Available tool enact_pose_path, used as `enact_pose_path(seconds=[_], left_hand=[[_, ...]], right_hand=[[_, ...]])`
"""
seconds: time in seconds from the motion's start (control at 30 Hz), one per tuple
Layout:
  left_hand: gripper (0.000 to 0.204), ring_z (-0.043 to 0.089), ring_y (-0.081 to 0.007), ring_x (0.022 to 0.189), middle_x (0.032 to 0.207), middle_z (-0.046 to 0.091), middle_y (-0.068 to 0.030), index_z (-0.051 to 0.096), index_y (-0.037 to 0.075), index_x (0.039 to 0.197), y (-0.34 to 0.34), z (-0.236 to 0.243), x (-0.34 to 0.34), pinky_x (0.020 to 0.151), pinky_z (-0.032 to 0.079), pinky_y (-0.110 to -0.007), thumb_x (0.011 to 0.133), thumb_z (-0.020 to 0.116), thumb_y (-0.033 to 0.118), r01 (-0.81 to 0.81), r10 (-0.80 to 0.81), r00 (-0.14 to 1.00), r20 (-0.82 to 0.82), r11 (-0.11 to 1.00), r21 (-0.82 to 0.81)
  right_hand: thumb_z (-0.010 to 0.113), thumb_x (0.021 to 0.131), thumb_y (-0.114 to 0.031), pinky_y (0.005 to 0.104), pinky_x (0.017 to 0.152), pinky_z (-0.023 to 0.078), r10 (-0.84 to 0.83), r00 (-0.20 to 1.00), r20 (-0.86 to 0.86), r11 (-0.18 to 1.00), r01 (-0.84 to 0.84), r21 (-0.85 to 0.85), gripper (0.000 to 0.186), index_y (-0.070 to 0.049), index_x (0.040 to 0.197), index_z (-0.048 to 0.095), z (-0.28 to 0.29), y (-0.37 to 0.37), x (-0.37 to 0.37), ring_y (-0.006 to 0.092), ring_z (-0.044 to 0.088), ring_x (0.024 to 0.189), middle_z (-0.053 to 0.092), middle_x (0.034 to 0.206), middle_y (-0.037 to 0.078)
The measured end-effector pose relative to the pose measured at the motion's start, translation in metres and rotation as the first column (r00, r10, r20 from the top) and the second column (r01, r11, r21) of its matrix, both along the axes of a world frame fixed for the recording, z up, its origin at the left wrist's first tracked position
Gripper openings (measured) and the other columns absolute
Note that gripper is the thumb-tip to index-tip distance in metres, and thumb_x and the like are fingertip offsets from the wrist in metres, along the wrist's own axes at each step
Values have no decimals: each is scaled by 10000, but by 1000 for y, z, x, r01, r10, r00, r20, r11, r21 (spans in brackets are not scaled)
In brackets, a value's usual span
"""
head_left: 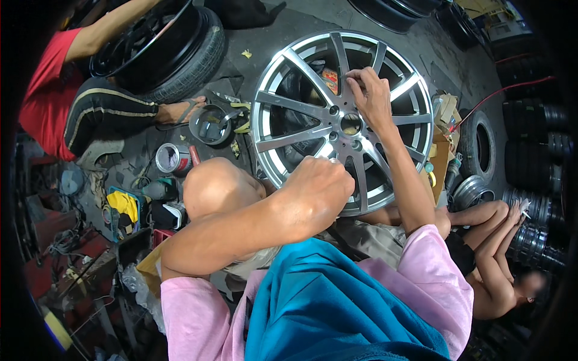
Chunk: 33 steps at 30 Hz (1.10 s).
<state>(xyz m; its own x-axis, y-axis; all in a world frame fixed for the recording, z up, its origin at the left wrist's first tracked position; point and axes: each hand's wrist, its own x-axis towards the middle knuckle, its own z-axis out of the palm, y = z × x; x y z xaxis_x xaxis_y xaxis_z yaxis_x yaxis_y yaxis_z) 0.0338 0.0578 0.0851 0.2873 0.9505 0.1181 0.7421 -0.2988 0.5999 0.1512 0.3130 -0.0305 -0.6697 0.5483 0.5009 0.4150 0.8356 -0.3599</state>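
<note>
A silver multi-spoke wheel rim (359,158) stands tilted in front of me, by my knees. My left hand (317,191) is closed in a fist over the near spokes. Its fingers are turned away, so whatever it grips is hidden. Farther up, my right hand (372,99) reaches across the hub to the far spokes. Its thumb and index finger are bent close together at a spoke, the other fingers curled. Anything between those fingertips is too small to make out. Bolt holes surround the open centre of the rim.
At the far left a person in a red shirt (45,96) works by a tire (208,57). A metal bowl (211,124), an open can (171,158) and a blue tray (114,231) lie left. Another person (494,265) sits right, near stacked rims (536,240) and a tire (480,144).
</note>
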Motion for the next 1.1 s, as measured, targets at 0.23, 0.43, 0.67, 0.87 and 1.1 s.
enact_pose_path(seconds=[0.23, 0.43, 0.67, 0.87, 1.1], left_hand=[[217, 709, -398, 885, 917, 694, -208, 710, -13, 938, 0, 2, -3, 770, 559, -489, 899, 780, 188, 73, -92, 991, -98, 979, -190], [220, 708, -410, 879, 911, 693, -219, 710, -19, 916, 0, -4, -6, 770, 560, -494, 887, 787, 184, 78, -84, 995, -48, 990, -120], [89, 692, -423, 717, 718, 659, -228, 662, -11, 698, -2, -15, -3, 635, 544, -507, 753, 683, 55, 13, -18, 997, 71, 997, 72], [64, 726, -390, 747, 765, 698, -227, 729, -16, 754, -2, -6, -3, 674, 573, -472, 761, 692, 36, 13, -12, 1000, -28, 999, 34], [70, 736, -379, 771, 782, 710, -227, 744, -17, 763, -3, -3, -2, 694, 579, -466, 766, 688, 24, 24, -25, 999, -39, 1000, -18]], right_hand=[[724, 963, -161, 392, 767, 374, -44, 998, -36, 999, 43, -18, 116, -108, 1064, 743, -17, -20, 14, 250, 630, 752, 677, 941, 45], [729, 956, -135, 392, 771, 373, -84, 996, -21, 994, 82, -72, 114, -111, 1067, 737, -25, -26, 18, 233, 638, 745, 682, 937, 39], [731, 950, -121, 399, 767, 380, -103, 992, -71, 994, 101, -33, 109, -97, 1056, 728, -25, -27, 13, 254, 650, 778, 687, 937, 46], [724, 960, -132, 435, 798, 435, -241, 963, -121, 964, 223, -148, 95, -85, 1042, 718, -42, -47, 11, 313, 682, 859, 710, 986, 91], [731, 965, -163, 448, 807, 543, -477, 847, -234, 856, 387, -344, 151, -39, 1051, 718, -63, -67, -6, 341, 723, 902, 735, 997, 146]])
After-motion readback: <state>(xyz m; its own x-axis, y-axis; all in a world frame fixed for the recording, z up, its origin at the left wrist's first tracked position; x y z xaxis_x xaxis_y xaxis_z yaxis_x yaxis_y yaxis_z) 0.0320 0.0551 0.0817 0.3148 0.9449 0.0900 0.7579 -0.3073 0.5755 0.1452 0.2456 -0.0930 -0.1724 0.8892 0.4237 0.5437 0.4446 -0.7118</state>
